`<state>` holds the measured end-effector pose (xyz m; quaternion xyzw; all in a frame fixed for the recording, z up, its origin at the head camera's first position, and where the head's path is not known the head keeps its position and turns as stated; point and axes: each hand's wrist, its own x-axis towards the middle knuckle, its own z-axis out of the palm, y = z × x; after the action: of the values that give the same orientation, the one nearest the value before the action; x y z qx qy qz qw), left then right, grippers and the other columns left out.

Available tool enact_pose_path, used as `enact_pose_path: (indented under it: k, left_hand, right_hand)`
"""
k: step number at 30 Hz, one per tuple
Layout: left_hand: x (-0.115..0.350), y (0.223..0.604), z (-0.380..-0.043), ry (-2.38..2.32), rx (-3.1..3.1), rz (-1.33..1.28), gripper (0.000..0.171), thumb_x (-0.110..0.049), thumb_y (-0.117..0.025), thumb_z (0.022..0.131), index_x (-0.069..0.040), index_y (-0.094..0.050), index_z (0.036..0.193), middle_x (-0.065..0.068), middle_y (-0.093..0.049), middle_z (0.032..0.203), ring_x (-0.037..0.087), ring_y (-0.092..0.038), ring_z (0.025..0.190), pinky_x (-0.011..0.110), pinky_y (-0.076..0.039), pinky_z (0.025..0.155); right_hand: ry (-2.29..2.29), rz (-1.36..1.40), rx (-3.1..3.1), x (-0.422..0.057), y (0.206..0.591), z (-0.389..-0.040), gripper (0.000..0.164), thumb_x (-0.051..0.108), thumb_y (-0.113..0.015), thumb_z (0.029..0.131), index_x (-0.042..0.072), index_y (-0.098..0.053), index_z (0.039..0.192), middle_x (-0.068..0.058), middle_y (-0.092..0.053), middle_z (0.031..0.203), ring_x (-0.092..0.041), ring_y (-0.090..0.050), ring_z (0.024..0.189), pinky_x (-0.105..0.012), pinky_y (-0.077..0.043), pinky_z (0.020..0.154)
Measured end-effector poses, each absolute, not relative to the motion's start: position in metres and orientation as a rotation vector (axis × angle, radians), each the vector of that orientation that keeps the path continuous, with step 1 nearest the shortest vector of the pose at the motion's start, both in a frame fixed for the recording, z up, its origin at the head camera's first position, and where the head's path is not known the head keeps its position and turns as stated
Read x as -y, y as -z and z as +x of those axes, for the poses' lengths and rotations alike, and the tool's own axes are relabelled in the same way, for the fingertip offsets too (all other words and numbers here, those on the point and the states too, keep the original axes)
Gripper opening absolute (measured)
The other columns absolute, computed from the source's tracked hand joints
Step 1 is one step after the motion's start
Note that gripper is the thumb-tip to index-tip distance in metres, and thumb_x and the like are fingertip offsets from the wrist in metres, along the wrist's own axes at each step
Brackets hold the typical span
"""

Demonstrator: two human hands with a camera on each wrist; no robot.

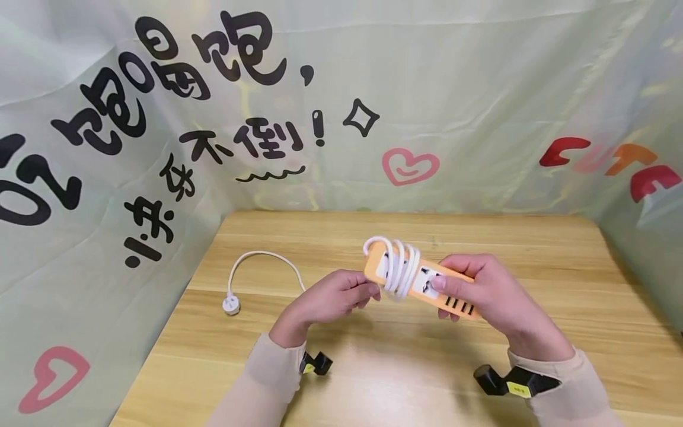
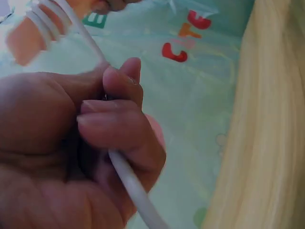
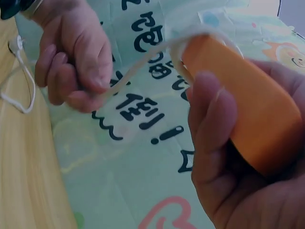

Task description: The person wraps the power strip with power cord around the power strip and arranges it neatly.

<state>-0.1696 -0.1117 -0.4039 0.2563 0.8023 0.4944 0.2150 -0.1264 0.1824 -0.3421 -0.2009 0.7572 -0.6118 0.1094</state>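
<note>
My right hand (image 1: 488, 290) grips an orange power strip (image 1: 440, 302) by its right end, thumb on the socket face beside a row of USB ports. Several turns of white cord (image 1: 400, 270) are wound round the strip's left half. In the left wrist view, my left hand (image 2: 114, 129) pinches the cord (image 2: 133, 188) between thumb and fingers, and the cord runs up from there to the strip. The right wrist view shows the strip's plain orange back (image 3: 248, 100) and the cord stretched across to my left hand (image 3: 76, 62). The cord's white plug (image 1: 231, 305) lies on the table at the left.
A wooden table (image 1: 373, 379) lies under both hands. Pale fabric walls (image 1: 480, 118) with printed lettering and hearts enclose it at the back and sides. A loose loop of cord (image 1: 261, 253) arches over the tabletop near the plug. Black cameras (image 1: 514, 382) are strapped to both wrists.
</note>
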Motion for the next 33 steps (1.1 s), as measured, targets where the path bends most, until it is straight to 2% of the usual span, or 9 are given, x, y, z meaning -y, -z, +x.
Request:
enact_pose_path:
  k: [3, 5, 10, 12, 17, 21, 25, 30, 33]
  left_hand:
    - [0.111, 0.407, -0.172, -1.304, -2.341, 0.702, 0.023, -0.008, -0.057, 0.104, -0.001, -0.076, 0.092, -0.006, -0.047, 0.064, 0.007, -0.038, 0.056, 0.022, -0.034, 0.054]
    - [0.111, 0.408, -0.172, -1.257, -2.416, 0.707, 0.023, -0.008, -0.059, 0.103, -0.006, -0.076, 0.089, -0.009, -0.050, 0.065, 0.006, -0.041, 0.058, 0.023, -0.038, 0.057]
    - [0.115, 0.407, -0.171, -1.222, -2.474, 0.801, 0.017, -0.016, -0.060, 0.107, -0.019, -0.075, 0.099, -0.011, -0.065, 0.085, 0.006, -0.057, 0.077, 0.026, -0.050, 0.077]
    - [0.116, 0.406, -0.171, -1.243, -2.485, 0.818, 0.017, -0.021, -0.062, 0.107, -0.020, -0.073, 0.094, -0.011, -0.065, 0.082, 0.006, -0.057, 0.075, 0.025, -0.050, 0.074]
    - [0.114, 0.401, -0.170, -1.229, -2.601, 0.796, 0.028, -0.038, -0.067, 0.105, -0.024, -0.069, 0.080, -0.011, -0.048, 0.065, 0.003, -0.043, 0.061, 0.023, -0.040, 0.061]
    - [0.112, 0.395, -0.165, -1.205, -2.678, 0.836, 0.025, -0.035, -0.066, 0.105, -0.023, -0.070, 0.084, -0.012, -0.047, 0.067, 0.002, -0.041, 0.061, 0.023, -0.040, 0.060]
    - [0.110, 0.386, -0.157, -1.214, -2.715, 0.843, 0.028, -0.033, -0.065, 0.106, -0.022, -0.067, 0.080, -0.011, -0.046, 0.065, 0.002, -0.040, 0.060, 0.022, -0.039, 0.059]
    - [0.109, 0.372, -0.144, -1.217, -2.758, 0.801, 0.033, -0.034, -0.065, 0.107, -0.022, -0.063, 0.076, -0.012, -0.043, 0.063, 0.002, -0.041, 0.058, 0.023, -0.039, 0.057]
    - [0.107, 0.364, -0.136, -1.211, -2.777, 0.788, 0.033, -0.034, -0.063, 0.107, -0.022, -0.065, 0.076, -0.013, -0.047, 0.063, 0.002, -0.045, 0.059, 0.023, -0.041, 0.057]
  right_hand:
    - [1.724, -0.665, -2.194, -0.180, 0.342, -0.124, 0.007, 0.006, -0.069, 0.100, 0.001, -0.073, 0.100, -0.009, -0.074, 0.078, -0.024, -0.069, 0.055, -0.038, -0.058, 0.049]
    - [1.684, -0.694, -2.189, -0.179, 0.342, -0.123, 0.007, 0.006, -0.069, 0.099, -0.001, -0.072, 0.100, -0.008, -0.073, 0.079, -0.023, -0.069, 0.055, -0.037, -0.058, 0.049]
    - [1.554, -0.792, -2.219, -0.175, 0.343, -0.121, 0.005, 0.009, -0.072, 0.099, 0.007, -0.073, 0.095, -0.003, -0.071, 0.077, -0.012, -0.065, 0.058, -0.032, -0.055, 0.048]
    - [1.496, -0.852, -2.209, -0.174, 0.344, -0.119, 0.005, 0.010, -0.073, 0.098, 0.012, -0.074, 0.093, 0.000, -0.071, 0.077, -0.007, -0.062, 0.060, -0.029, -0.053, 0.050]
    - [1.299, -0.911, -2.259, -0.166, 0.347, -0.116, 0.010, 0.023, -0.079, 0.095, 0.019, -0.074, 0.088, 0.009, -0.068, 0.074, -0.001, -0.053, 0.059, -0.024, -0.046, 0.050]
    - [1.145, -0.920, -2.371, -0.160, 0.351, -0.114, 0.017, 0.034, -0.081, 0.093, 0.023, -0.072, 0.085, 0.015, -0.062, 0.069, 0.001, -0.049, 0.056, -0.022, -0.044, 0.049]
    - [1.029, -0.912, -2.468, -0.153, 0.356, -0.113, 0.021, 0.038, -0.082, 0.090, 0.027, -0.068, 0.079, 0.018, -0.054, 0.064, 0.002, -0.044, 0.052, -0.021, -0.041, 0.049]
    - [0.906, -0.817, -2.599, -0.146, 0.360, -0.114, 0.031, 0.046, -0.080, 0.090, 0.026, -0.062, 0.076, 0.016, -0.050, 0.061, 0.000, -0.042, 0.051, -0.022, -0.038, 0.048]
    - [0.873, -0.717, -2.648, -0.144, 0.361, -0.115, 0.035, 0.051, -0.078, 0.091, 0.023, -0.061, 0.076, 0.013, -0.050, 0.061, -0.002, -0.043, 0.051, -0.023, -0.038, 0.048]
